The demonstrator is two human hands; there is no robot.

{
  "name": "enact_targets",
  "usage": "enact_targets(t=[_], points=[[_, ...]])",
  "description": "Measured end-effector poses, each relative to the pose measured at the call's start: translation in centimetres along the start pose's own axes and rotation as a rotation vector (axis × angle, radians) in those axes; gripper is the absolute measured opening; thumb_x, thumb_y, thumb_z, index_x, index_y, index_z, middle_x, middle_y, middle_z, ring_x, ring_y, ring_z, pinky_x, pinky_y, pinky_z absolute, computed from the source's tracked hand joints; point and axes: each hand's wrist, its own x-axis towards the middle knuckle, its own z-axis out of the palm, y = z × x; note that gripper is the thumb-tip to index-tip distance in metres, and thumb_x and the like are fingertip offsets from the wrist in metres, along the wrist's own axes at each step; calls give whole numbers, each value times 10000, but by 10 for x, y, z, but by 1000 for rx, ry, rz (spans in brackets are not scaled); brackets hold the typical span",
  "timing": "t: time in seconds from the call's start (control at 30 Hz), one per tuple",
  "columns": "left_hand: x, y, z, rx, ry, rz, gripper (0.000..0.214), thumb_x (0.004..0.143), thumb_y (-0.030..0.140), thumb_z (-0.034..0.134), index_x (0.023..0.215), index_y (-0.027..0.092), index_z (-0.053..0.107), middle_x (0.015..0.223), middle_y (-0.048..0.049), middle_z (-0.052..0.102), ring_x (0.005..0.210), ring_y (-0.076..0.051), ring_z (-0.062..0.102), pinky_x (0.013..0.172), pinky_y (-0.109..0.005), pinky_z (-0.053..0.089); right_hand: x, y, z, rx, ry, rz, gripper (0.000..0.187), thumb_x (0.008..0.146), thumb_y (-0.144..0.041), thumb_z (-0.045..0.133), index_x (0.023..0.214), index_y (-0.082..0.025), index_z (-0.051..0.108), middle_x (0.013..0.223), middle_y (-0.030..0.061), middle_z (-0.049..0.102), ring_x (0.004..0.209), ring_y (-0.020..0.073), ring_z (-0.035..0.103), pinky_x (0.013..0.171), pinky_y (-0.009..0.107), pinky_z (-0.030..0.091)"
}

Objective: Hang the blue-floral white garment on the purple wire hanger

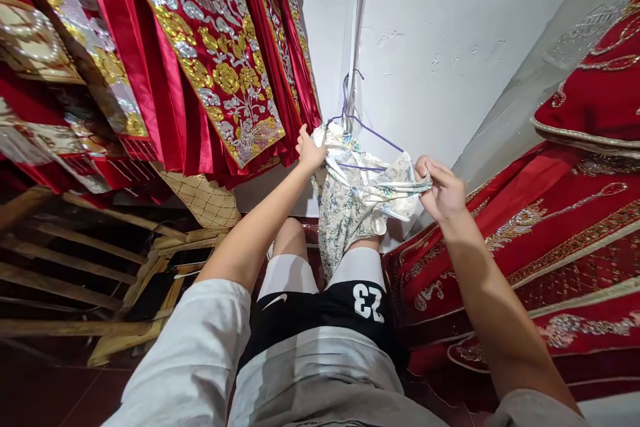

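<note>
A pale floral garment hangs bunched on a thin purple wire hanger in front of me. My left hand is closed on the garment's upper left edge, near the hanger's shoulder. My right hand pinches the garment's right edge, fingers curled round the cloth. The hanger's hook rises beside a pale vertical pole at the wall corner; I cannot tell whether it hangs on anything.
Red garments with gold and silver embroidery hang at the upper left. More red embroidered cloth lies at the right. A wooden chair frame stands at the left. A white wall is behind.
</note>
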Motion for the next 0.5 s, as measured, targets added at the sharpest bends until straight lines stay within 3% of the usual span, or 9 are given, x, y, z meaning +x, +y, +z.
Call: enact_targets(t=[0.07,0.17,0.23,0.33,0.5], points=[[13,-8,-7,56,-69,32,555,789,216,654,1327,207,520,1367,-180,573,1308,-415,497,1086,-558,380,-4,18,-6,112,33,69,375,780,-474,687,634,-229,443,550,-29,298,485,129,276,467,269,259],[22,-28,-22,43,-145,-39,210,873,250,508,998,172,657,1109,-164,685,1145,-363,593,999,-481,455,0,52,-16,213,78,177,387,757,-457,643,630,-238,350,558,-33,259,487,136,281,484,277,308],[19,-42,-32,15,-161,-151,192,876,249,472,828,165,639,914,-146,687,1003,-314,631,898,-422,499,6,75,-17,211,88,239,395,739,-467,627,639,-243,318,558,-44,234,481,131,263,482,275,313],[1,-62,-46,15,-224,-299,150,837,235,509,739,154,588,629,-92,583,706,-239,613,715,-385,514,14,107,-8,54,31,351,391,708,-527,608,640,-246,344,541,-54,276,470,117,254,454,266,278],[-36,-72,-67,-10,-371,-416,162,664,220,655,620,202,500,451,-7,422,428,-179,467,479,-343,455,20,143,24,-230,-112,473,338,681,-484,722,621,-207,539,515,-50,434,500,111,379,495,246,320]])
